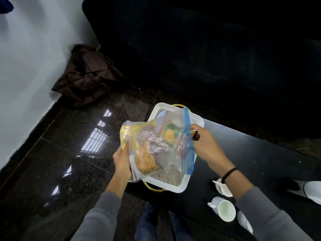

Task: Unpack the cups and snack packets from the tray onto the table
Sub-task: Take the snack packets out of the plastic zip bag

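A clear zip bag (156, 146) with a blue seal strip holds several snack packets, yellow, orange and green. I hold it above the white tray (184, 186). My left hand (122, 162) grips the bag's closed bottom end. My right hand (205, 145) pinches the blue seal end and also seems to hold a small dark item. The tray has a woven mat inside and sits on the left end of the black table (251, 157). White cups stand on the table: one (224, 210) near my right sleeve, another (224, 187) partly behind my wrist, a third (245, 221) under the sleeve.
A dark brown bag (86, 75) lies on the glossy granite floor by the white wall. A large black sofa (208, 49) fills the back. A gold frame (152, 187) shows under the tray. A white shoe (311, 190) is at the right edge.
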Available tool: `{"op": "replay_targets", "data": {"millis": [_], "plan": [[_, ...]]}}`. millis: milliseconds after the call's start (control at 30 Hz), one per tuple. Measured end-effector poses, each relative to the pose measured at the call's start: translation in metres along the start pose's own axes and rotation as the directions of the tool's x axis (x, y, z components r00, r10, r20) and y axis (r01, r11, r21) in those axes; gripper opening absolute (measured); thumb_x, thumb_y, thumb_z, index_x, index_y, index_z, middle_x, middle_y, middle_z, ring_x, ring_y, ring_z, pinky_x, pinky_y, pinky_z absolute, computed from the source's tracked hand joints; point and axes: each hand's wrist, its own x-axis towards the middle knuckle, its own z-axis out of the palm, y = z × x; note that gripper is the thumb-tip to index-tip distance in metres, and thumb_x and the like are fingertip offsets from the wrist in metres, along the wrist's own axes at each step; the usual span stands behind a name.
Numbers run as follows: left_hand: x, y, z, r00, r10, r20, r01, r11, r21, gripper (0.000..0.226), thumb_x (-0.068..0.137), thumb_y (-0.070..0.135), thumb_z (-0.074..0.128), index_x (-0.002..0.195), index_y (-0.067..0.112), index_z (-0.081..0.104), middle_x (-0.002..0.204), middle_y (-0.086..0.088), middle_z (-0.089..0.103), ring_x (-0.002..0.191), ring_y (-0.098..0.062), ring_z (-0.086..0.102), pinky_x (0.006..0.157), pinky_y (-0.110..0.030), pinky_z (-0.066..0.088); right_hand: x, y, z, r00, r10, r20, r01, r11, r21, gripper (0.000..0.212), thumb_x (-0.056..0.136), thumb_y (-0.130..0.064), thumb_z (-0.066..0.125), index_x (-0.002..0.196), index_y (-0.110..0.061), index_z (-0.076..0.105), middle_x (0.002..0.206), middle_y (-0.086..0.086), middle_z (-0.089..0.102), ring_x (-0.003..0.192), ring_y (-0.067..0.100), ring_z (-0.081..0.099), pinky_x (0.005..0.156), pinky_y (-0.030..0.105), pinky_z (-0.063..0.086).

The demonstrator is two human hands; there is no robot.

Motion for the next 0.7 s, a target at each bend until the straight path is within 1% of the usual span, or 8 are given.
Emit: {"op": "replay_targets", "data": {"millis": [67,200,333,400,433,533,600,700], "plan": [[0.007,0.001,-0.009,0.999,0.004,-0.053,-0.004,1.000,-0.003,0.025,0.089,0.038,0.074,0.081,0.014,0.071,0.056,0.006,0.073,0.051,-0.010,0.070,0.045,-0.023,0.055,0.002,0.013,-0.005,0.997,-0.002,-0.072,0.005,0.999,0.044,0.034,0.062,-0.045,0.078,0.093,-0.037,0.069,0.081,-0.006,0.075,0.075,0.011,0.069,0.074,0.041,0.059],[0.018,0.002,-0.020,0.994,0.011,-0.107,-0.010,1.000,0.010,0.029,0.088,0.039,0.075,0.080,0.012,0.068,0.050,0.009,0.069,0.044,-0.006,0.066,0.040,-0.019,0.052,0.007,0.039,-0.011,0.966,0.073,-0.247,-0.025,0.981,0.193,0.034,0.067,-0.049,0.078,0.094,-0.031,0.069,0.089,-0.012,0.078,0.079,0.003,0.074,0.065,0.020,0.055],[0.028,0.000,-0.026,0.993,0.021,-0.117,-0.014,0.998,0.064,0.038,0.089,0.039,0.074,0.106,0.005,0.073,0.061,0.006,0.068,0.053,-0.008,0.066,0.044,-0.020,0.053,0.011,0.061,-0.008,0.838,0.089,-0.539,0.001,0.986,0.165,0.022,0.082,-0.040,0.072,0.095,-0.024,0.062,0.082,-0.014,0.072,0.072,-0.003,0.071,0.060,0.010,0.050],[0.032,0.001,-0.028,0.993,0.029,-0.117,-0.017,0.994,0.108,0.036,0.088,0.040,0.074,0.101,0.006,0.074,0.058,0.007,0.068,0.050,-0.008,0.065,0.043,-0.020,0.052,0.018,0.067,-0.005,0.760,0.092,-0.644,-0.009,0.991,0.131,0.024,0.086,-0.036,0.071,0.099,-0.019,0.061,0.084,-0.013,0.069,0.075,-0.001,0.069,0.058,0.008,0.049],[0.034,0.000,-0.029,0.994,0.033,-0.106,-0.020,0.992,0.125,0.032,0.088,0.040,0.075,0.095,0.009,0.074,0.055,0.007,0.069,0.047,-0.007,0.066,0.041,-0.019,0.051,0.023,0.069,-0.004,0.739,0.098,-0.666,-0.025,0.993,0.118,0.026,0.086,-0.037,0.070,0.099,-0.018,0.060,0.085,-0.012,0.069,0.076,0.002,0.068,0.060,0.014,0.050],[0.036,0.001,-0.033,0.996,0.039,-0.080,-0.025,0.986,0.164,0.029,0.087,0.042,0.075,0.076,0.015,0.070,0.051,0.009,0.070,0.045,-0.005,0.066,0.038,-0.017,0.050,0.043,0.076,0.002,0.780,0.105,-0.617,-0.067,0.994,0.084,0.026,0.085,-0.037,0.072,0.100,-0.021,0.058,0.082,-0.017,0.064,0.073,0.003,0.064,0.063,0.023,0.048],[0.037,0.002,-0.035,0.997,0.032,-0.065,-0.020,0.984,0.176,0.029,0.087,0.042,0.074,0.075,0.016,0.069,0.053,0.009,0.071,0.045,-0.006,0.067,0.038,-0.017,0.051,0.062,0.079,0.007,0.843,0.104,-0.527,-0.085,0.995,0.061,0.028,0.085,-0.037,0.074,0.102,-0.022,0.059,0.083,-0.016,0.064,0.075,0.005,0.064,0.065,0.022,0.050],[0.041,0.003,-0.034,0.998,0.021,-0.055,-0.010,0.979,0.202,0.030,0.090,0.041,0.072,0.076,0.014,0.067,0.053,0.006,0.070,0.041,-0.005,0.066,0.035,-0.017,0.048,0.095,0.081,0.015,0.891,0.126,-0.436,-0.095,0.991,0.092,0.024,0.080,-0.040,0.078,0.088,-0.031,0.058,0.082,-0.017,0.066,0.073,-0.001,0.064,0.058,0.014,0.048]]}}
